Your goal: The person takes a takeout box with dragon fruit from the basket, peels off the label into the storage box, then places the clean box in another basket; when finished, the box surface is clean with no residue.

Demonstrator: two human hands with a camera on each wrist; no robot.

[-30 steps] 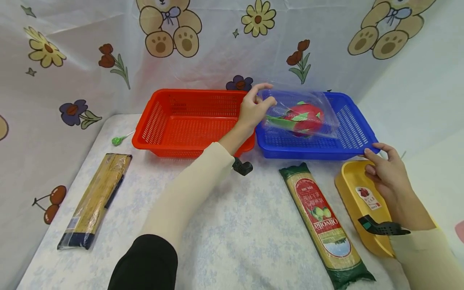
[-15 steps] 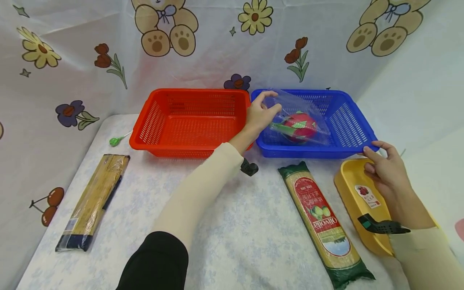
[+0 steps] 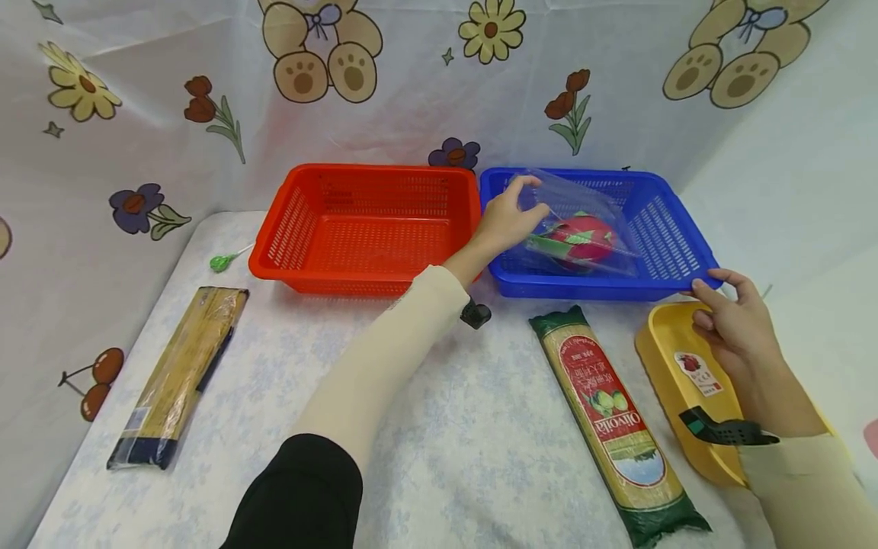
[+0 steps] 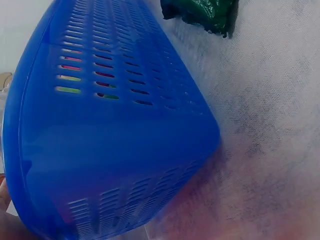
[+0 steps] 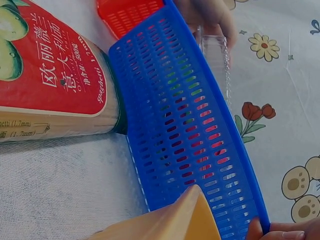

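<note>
My left hand [image 3: 511,217] grips the left end of a clear plastic box [image 3: 604,200], tilted inside the blue basket [image 3: 549,288]. Through the clear plastic shows a red dragon fruit [image 3: 583,236] with green scales. In the right wrist view, ridges of the plastic box [image 5: 217,62] rise above the rim beside the left hand [image 5: 212,17]. My right hand [image 3: 741,324] pinches the basket's front right corner, thumb and fingers at the rim. The left wrist view is mostly filled by the blue basket [image 4: 110,130], with the left fingers largely hidden.
A red basket [image 3: 363,286] adjoins the blue one. In front lie an Olivoila spaghetti pack [image 3: 610,412] and a yellow tray [image 3: 668,396] under the right forearm. Another pasta pack [image 3: 181,374] and a green lollipop [image 3: 221,263] lie on the left.
My left hand has moved right and slightly down, and the clear plastic box sits lower in the blue basket. The right hand stays at the basket's corner.
</note>
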